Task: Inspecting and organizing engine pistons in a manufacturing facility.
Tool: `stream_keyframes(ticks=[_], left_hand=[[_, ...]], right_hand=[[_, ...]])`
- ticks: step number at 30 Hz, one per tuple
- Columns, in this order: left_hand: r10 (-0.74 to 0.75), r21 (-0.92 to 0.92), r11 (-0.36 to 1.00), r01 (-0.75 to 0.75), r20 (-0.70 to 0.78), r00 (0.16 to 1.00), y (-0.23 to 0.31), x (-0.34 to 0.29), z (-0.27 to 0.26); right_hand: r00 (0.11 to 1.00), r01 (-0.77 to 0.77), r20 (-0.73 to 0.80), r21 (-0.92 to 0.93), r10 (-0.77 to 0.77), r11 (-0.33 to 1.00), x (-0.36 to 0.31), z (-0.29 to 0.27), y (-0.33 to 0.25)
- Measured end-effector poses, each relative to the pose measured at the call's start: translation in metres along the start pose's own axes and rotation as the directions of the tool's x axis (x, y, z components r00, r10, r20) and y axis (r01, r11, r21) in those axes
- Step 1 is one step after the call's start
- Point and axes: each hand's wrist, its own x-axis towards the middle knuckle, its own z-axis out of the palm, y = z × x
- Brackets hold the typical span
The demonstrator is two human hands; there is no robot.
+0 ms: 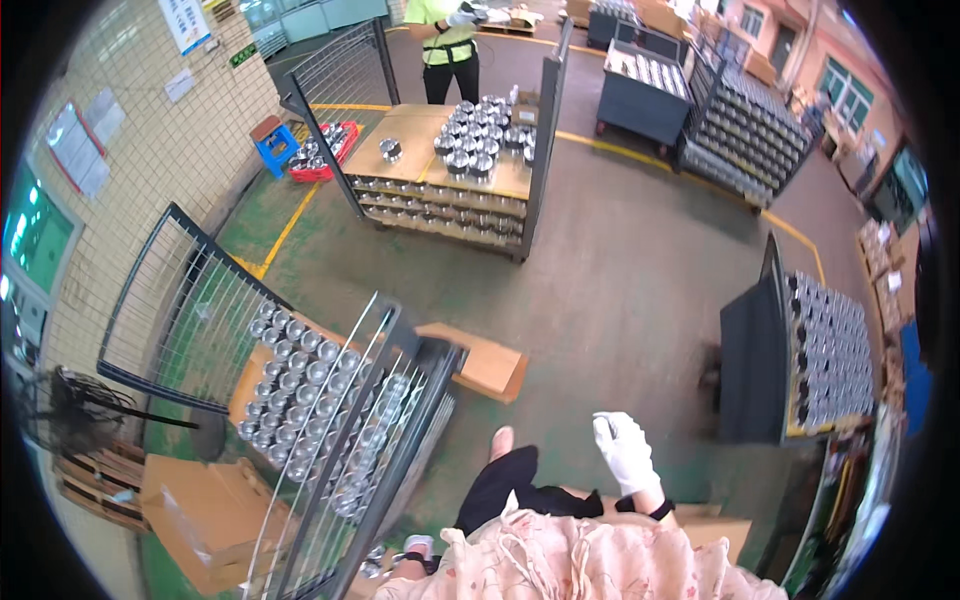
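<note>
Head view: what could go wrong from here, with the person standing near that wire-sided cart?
The forward foot is close to a cardboard box lying on the floor ahead, so the person might trip on it. The wire-sided cart stands close on the person's left; a bump could jostle its closely set metal cups.

Located along the tiled wall [150,135]: window [42,235], white sign [187,27] and small green sign [243,55], with black fan [75,405] and wooden pallet [92,488] near the lower left edge. Placed farther back: blue stool [272,150], just beside red crate [312,174]. Visible toward the top: person in yellow shirt [450,56], well apart from grey bin [640,112] standing beyond yellow floor line [612,148] at right.
</note>
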Motion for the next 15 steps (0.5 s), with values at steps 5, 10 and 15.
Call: stream_keyframes(ticks=[5, 10, 15], left_hand=[[0.084, 0.08, 0.992, -0.095, 0.126, 0.988, 0.079, 0.11, -0.045], [-0.309, -0.358, 0.862, 0.359, 0.192, 0.932, 0.152, 0.185, -0.112], [-0.252, -0.345, 0.883, 0.318, 0.223, 0.942, 0.22, 0.216, -0.179]], right_hand=[[0.994, -0.068, -0.092, -0.056, 0.063, 0.996, 0.098, -0.045, 0.026], [0.987, -0.156, -0.058, -0.098, 0.151, 0.983, 0.191, -0.056, 0.086], [0.999, 0.011, -0.036, -0.081, -0.014, 0.997, 0.318, -0.079, 0.102]])
